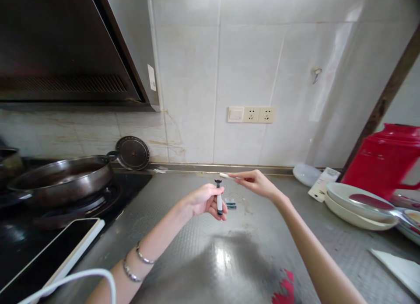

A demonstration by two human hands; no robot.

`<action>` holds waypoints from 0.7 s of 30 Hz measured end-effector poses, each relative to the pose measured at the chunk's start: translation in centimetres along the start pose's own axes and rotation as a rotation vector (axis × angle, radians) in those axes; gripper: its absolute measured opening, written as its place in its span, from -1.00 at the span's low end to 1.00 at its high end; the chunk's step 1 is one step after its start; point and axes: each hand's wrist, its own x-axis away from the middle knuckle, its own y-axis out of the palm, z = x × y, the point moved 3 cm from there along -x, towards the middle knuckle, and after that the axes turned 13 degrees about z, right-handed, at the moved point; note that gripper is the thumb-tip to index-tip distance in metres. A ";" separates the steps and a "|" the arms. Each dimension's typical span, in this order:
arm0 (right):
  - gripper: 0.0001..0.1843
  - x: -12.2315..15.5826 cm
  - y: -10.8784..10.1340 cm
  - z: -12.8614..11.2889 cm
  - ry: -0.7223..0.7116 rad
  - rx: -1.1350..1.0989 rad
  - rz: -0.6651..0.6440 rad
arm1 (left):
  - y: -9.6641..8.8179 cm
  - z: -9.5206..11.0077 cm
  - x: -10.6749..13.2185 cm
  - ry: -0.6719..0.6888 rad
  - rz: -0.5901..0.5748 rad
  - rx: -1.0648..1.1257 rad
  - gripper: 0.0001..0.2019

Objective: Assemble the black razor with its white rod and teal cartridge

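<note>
Above the metal counter, my left hand (211,200) is closed around a razor handle (219,203). It stands nearly upright, light grey with a black end below and a black forked head on top; no blade shows on it. To the right and slightly higher, my right hand (259,183) pinches a slim white stick (225,176), its blunt tip pointing left, close to the razor head but apart from it. I cannot make out what kind of stick it is. Behind my left fingers lies a small dark teal item (231,204) with clear plastic, on the counter.
A steel pan (62,181) sits on the black stove at left, with a phone-like white-edged device (65,251) and white cable (82,273) in front. Plates (357,212) and a red thermos jug (383,159) stand at right. Sockets (251,114) are on the tiled wall.
</note>
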 end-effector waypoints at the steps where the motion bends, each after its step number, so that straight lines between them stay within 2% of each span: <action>1: -0.62 0.0 0.0 -0.1 -0.003 0.000 0.009 | 0.0 0.0 0.0 -0.008 0.009 -0.012 -0.75; 6: -0.61 0.1 0.4 -0.3 -0.014 0.019 -0.103 | 0.1 -0.2 0.1 -0.044 0.036 -0.110 -0.73; 10: -0.62 0.1 0.2 -0.2 -0.024 0.031 -0.063 | 0.0 -0.4 0.0 -0.049 0.023 -0.155 -0.71; 14: -0.62 0.2 0.3 -0.3 -0.041 0.009 -0.116 | 0.1 -0.5 0.0 -0.050 -0.006 -0.173 -0.72; 19: -0.65 0.1 0.3 -0.6 -0.069 0.051 -0.018 | -0.1 -0.7 -0.2 -0.067 -0.002 -0.184 -0.71; 21: -0.64 0.1 0.4 -0.7 -0.074 0.012 -0.056 | -0.2 -0.8 -0.3 -0.072 -0.025 -0.180 -0.70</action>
